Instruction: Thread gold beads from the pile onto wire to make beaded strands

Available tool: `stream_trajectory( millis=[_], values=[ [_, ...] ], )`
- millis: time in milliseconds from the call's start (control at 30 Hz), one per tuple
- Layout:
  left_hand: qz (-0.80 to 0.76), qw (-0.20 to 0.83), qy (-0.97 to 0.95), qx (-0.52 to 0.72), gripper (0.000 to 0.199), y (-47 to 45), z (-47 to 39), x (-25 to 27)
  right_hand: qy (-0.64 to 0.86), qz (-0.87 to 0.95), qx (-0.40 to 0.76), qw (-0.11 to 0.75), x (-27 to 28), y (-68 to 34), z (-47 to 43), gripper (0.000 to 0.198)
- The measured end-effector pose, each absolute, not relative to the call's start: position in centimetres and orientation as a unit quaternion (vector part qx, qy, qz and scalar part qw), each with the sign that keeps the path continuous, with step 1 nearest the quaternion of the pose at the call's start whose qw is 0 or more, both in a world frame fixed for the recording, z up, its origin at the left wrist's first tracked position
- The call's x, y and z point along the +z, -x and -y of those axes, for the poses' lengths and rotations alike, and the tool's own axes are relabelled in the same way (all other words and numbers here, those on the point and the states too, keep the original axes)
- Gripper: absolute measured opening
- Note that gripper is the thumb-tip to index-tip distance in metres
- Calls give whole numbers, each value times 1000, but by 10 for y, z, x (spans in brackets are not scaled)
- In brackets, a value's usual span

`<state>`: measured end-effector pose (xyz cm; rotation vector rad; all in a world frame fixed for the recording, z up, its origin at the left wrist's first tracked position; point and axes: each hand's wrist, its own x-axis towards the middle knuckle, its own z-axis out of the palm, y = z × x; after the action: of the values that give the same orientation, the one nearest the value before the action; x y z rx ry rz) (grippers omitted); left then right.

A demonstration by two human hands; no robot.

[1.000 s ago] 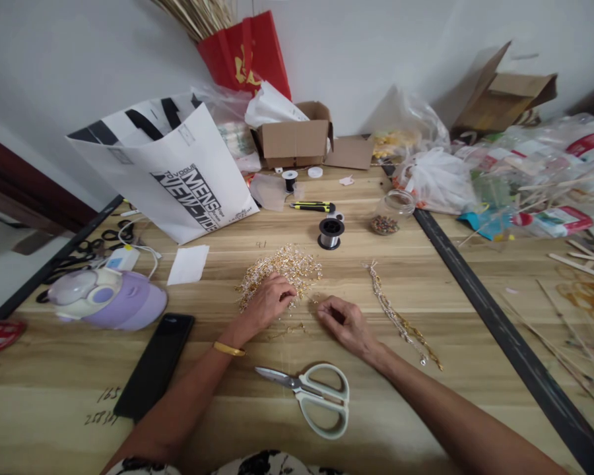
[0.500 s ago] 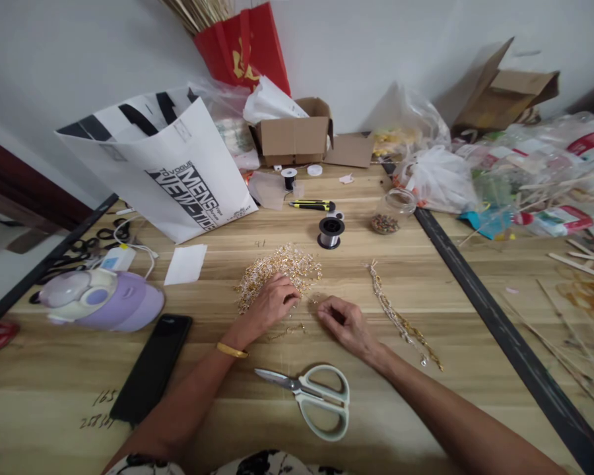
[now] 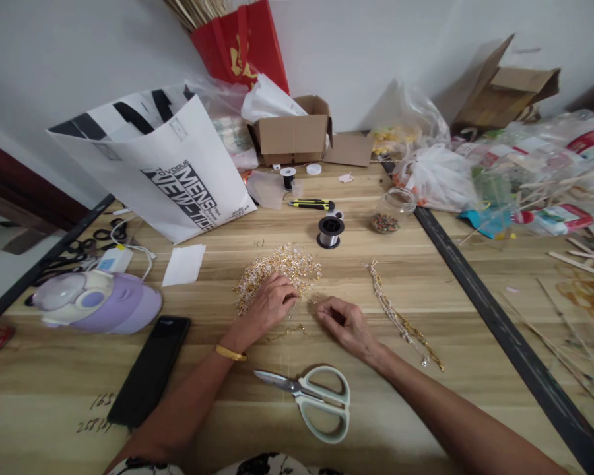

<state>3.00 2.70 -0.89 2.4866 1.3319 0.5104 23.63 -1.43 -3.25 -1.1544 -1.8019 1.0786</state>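
My left hand [image 3: 271, 302], with a gold bangle at the wrist, rests against the near side of a heap of small gold and clear beads [image 3: 282, 260]. Its thumb and fingers are pinched; whatever is between them is too small to name. Just to the right, my right hand [image 3: 345, 323] is closed in a pinch too, with a tiny gold-coloured bit at its fingertips. A narrow gap separates the two hands. Below them lies a short thin gold chain [image 3: 287, 332]. Silver and gold chains [image 3: 393, 310] lie to the right, and scissors [image 3: 307, 396] with pale green handles lie nearest me.
Behind the heap are a wire spool [image 3: 330, 232], a yellow-black utility knife [image 3: 311, 204] and a jar [image 3: 389, 214] of small beads. At left stand a white bag [image 3: 153, 171], a purple bottle [image 3: 103, 300] and a black phone [image 3: 151, 369]. Plastic bottles [image 3: 554, 218] crowd the right.
Both hands stay almost in place, still pinched near the heap. The camera view has shifted very slightly; the things on the table lie as before.
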Motion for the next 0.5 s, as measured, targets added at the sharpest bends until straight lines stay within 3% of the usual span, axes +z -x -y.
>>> stream_trajectory(
  millis=[500],
  values=[
    [-451, 194, -835, 250, 10, -29, -36, -8, 439, 692, 435, 373, -36, -236, 13, 19]
  ],
)
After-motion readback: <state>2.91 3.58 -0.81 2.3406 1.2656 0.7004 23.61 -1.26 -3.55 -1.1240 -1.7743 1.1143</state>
